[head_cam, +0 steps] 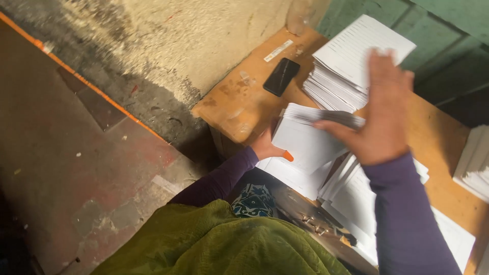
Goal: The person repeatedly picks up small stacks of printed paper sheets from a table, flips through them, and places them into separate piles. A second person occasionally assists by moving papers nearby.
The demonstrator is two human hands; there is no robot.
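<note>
The left hand [267,147] is gripping the near edge of a thick bundle of white paper sheets [305,137], thumb over the top and fingers hidden beneath, so it is clamped on the bundle. The right hand [382,112] is hovering just above the bundle's far end, blurred, fingers spread and flat, closing on nothing; whether it is touching the paper cannot be told.

The bundle is looking light but floppy: loose sheets that will probably sag and fan out, with smooth faces likely to slide over one another, so taking it at both short edges, squeezed from top and bottom, seems safest.

Beyond the right hand one taller stack of lined sheets [351,61] is lying on the wooden table [239,102]. One black phone [281,76] is resting beyond the left hand. Beneath and near both hands more sheets [356,198] are spreading in several loose piles, too overlapped to count.
</note>
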